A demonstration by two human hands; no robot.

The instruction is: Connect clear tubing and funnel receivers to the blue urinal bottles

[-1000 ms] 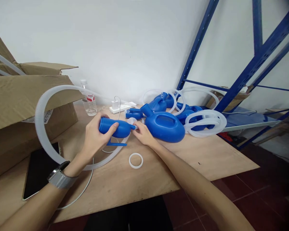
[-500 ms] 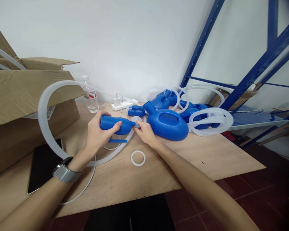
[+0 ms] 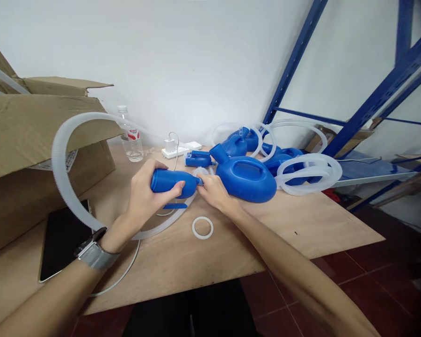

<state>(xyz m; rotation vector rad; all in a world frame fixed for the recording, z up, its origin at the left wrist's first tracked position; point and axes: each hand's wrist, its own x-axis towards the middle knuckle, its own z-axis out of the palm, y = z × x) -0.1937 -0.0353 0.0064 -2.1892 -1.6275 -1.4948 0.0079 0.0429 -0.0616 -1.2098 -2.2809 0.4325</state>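
My left hand (image 3: 142, 189) is wrapped round a blue plastic cup-shaped piece (image 3: 171, 181), its wide end to the left and its narrow spout to the right. A blue clip-like tab (image 3: 175, 206) shows beneath it. At the spout, my right hand (image 3: 212, 189) pinches a translucent tube end, mostly hidden by the fingers. A ribbed translucent hose (image 3: 60, 173) loops widely round the left, behind my left wrist and under the blue piece. A white ring (image 3: 202, 228) lies flat on the wooden table (image 3: 231, 252) below my hands.
A blue jug with a handle (image 3: 249, 187) lies right of my hands; more blue jugs and coiled hoses (image 3: 310, 174) lie behind. At left are a cardboard box (image 3: 38, 135), a black tablet (image 3: 61, 238) and a water bottle (image 3: 131, 140). A power strip (image 3: 182, 150) sits at the wall.
Both hands and the blue piece have moved slightly right. The spout now sits deeper among my right fingers, and less of the tube end shows. The view has shifted a little.
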